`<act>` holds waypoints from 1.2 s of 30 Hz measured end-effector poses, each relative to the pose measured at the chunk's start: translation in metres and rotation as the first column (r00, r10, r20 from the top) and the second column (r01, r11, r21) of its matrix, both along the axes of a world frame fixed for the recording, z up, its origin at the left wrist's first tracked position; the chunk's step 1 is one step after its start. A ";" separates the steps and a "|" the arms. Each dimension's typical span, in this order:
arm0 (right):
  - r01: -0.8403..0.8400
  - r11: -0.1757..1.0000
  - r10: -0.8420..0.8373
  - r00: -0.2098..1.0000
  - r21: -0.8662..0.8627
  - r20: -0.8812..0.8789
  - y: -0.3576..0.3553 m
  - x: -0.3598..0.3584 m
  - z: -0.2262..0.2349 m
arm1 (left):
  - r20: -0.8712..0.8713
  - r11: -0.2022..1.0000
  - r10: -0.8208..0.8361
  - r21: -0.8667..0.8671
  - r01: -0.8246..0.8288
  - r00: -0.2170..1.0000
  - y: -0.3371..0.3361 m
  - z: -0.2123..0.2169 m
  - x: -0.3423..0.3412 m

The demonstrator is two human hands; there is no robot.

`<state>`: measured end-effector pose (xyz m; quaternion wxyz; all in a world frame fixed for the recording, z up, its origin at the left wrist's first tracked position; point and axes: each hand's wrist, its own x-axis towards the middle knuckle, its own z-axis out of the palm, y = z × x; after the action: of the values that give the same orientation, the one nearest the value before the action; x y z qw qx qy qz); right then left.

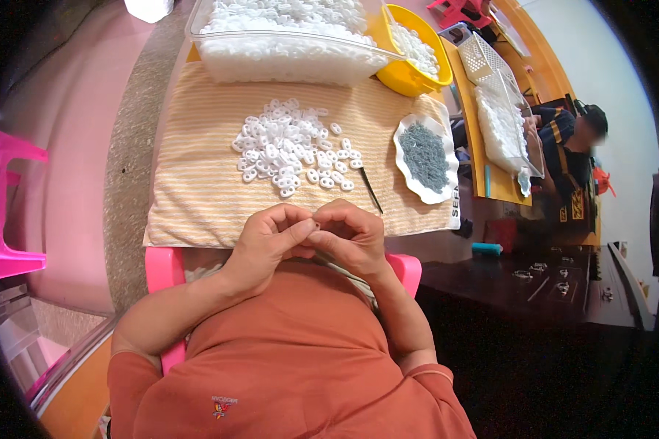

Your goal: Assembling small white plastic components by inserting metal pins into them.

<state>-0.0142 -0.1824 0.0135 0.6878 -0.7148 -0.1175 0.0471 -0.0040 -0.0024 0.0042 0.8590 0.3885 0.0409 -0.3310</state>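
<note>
My left hand [277, 233] and my right hand [350, 235] meet at the near edge of the cloth-covered table. Thumbs and fingertips of both are pinched together around something small, mostly hidden by the fingers. Just beyond them a loose pile of small white oval plastic pieces with two holes [274, 146] lies on the striped cloth [198, 154]. Several of these pieces are spread apart at the pile's right side. A thin black stick-like tool [371, 192] lies slantwise beyond my right hand. Farther right, a white scalloped dish [406, 173] holds many small grey pieces [425, 157].
At the far edge stand a clear plastic bin [293, 62] and a yellow basin [403, 82], both with white pieces. On the right, a person [567, 143] sits by another table [479, 164] with a white-filled container [499, 132]. A pink stool [11, 205] stands left.
</note>
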 end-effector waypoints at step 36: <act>0.610 0.091 -0.023 0.791 -0.787 0.611 -0.121 0.022 0.025 | -0.074 0.999 0.048 0.026 -0.046 0.996 -0.001 0.003 0.000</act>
<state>0.0073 -0.3033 0.0389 0.0120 -0.9757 -0.0505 -0.2127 -0.0035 -0.0034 0.0072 0.8596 0.3852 0.0864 -0.3244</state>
